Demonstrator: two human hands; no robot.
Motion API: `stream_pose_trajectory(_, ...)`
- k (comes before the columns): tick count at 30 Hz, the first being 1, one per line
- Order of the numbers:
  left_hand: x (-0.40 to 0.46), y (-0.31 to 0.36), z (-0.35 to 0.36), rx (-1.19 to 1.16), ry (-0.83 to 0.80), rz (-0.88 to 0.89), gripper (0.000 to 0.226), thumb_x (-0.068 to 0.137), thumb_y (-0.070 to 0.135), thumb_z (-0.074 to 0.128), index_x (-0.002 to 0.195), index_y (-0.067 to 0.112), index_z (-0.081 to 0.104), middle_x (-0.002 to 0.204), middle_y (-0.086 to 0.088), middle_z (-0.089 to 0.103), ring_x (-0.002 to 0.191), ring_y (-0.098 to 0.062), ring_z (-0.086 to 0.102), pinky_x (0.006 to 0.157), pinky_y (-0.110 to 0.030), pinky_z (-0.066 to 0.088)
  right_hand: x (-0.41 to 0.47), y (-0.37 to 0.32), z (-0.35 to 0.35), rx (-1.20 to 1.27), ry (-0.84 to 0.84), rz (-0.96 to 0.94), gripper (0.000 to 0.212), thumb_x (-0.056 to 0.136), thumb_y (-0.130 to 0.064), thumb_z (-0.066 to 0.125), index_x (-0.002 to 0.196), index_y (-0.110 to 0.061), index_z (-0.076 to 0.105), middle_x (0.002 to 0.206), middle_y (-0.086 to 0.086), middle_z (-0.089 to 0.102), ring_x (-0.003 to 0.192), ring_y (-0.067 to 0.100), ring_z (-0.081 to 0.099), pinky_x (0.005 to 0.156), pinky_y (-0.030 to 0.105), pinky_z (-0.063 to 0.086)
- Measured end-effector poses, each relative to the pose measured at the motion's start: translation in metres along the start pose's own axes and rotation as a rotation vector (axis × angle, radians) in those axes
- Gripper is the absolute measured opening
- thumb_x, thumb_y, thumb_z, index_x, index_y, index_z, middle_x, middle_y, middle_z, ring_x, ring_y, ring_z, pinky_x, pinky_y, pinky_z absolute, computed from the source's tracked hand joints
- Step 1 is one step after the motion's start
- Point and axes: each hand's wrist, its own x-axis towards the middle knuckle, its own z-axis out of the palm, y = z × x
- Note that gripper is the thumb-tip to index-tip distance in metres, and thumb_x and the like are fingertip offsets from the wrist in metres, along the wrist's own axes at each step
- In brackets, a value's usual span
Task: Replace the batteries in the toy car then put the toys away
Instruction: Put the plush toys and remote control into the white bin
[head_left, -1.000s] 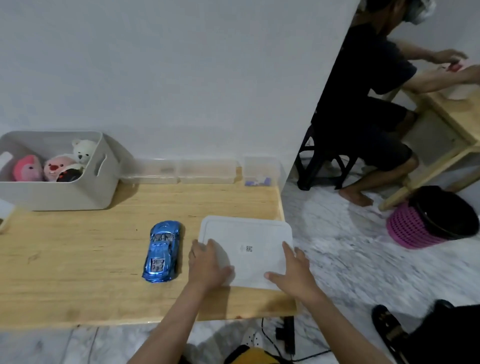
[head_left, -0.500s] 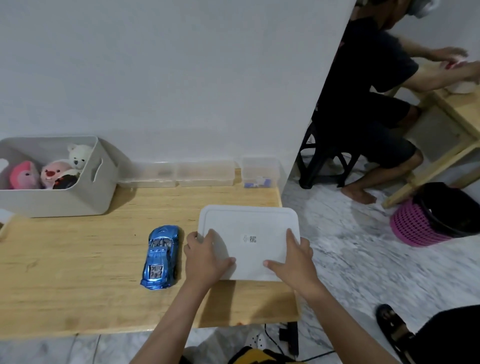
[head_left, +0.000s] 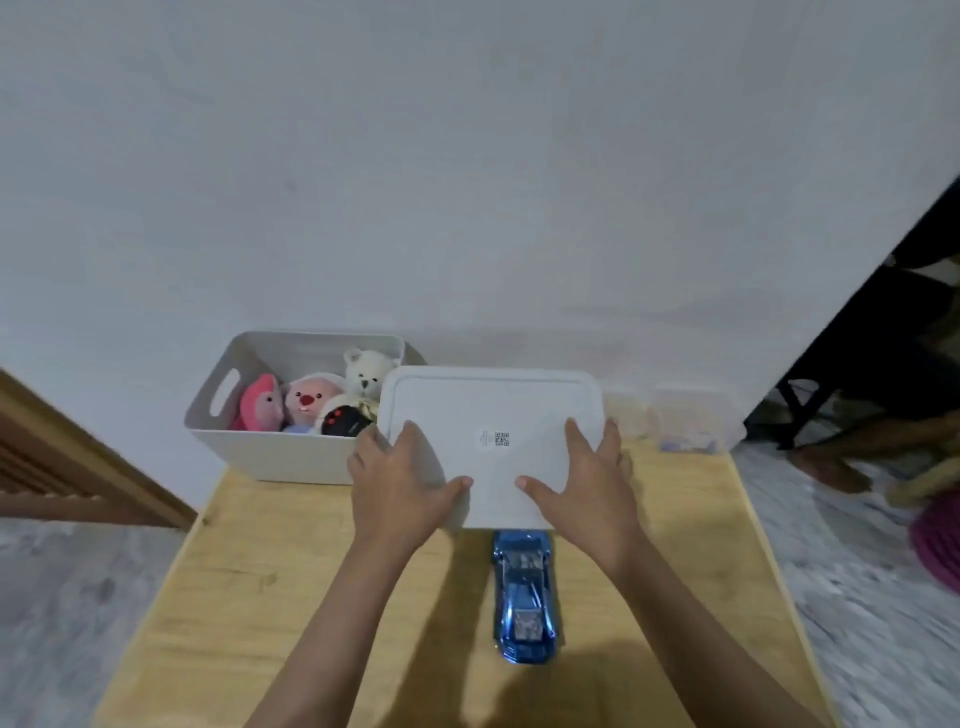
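Both hands grip a flat white lid (head_left: 488, 415) at mid-frame: the left hand (head_left: 400, 488) takes its left edge and the right hand (head_left: 587, 483) its right edge, thumbs on top. The lid looks light, thin and rigid with smooth, probably slippery plastic, so holding it at two opposite edges seems right. It hangs partly over the right end of the grey bin (head_left: 270, 452), where plush toys (head_left: 306, 405) sit. The blue toy car (head_left: 524, 597) lies on the worktop (head_left: 291, 597) just below the lid, untouched. It looks hard, glossy and small, best pinched across its sides.
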Motion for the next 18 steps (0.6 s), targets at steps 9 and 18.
stream_pose_trajectory(9,0.091,-0.105,-0.094,0.010,-0.006,-0.045,0.077,0.062,0.058,0.075,0.121,0.018,0.048,0.145,-0.020,0.021,0.137,-0.035,0.017,0.103,-0.046,0.033,0.021,-0.159,0.060,-0.056,-0.011,-0.054,0.071,0.083,-0.055,0.058,0.139,-0.020,0.031,0.155,0.019,-0.004,0.130,0.043,0.027,0.100,0.040,0.035)
stream_pose_trajectory(18,0.151,-0.152,-0.117,0.093,-0.064,-0.085,0.081,0.065,0.061,0.071,0.127,0.016,0.046,0.134,-0.016,0.030,0.125,-0.035,0.033,0.096,-0.042,0.038,0.058,-0.222,0.101,-0.089,-0.090,-0.038,0.064,0.083,-0.053,0.058,0.131,-0.016,0.039,0.153,0.026,0.000,0.127,0.048,0.031,0.101,0.042,0.035)
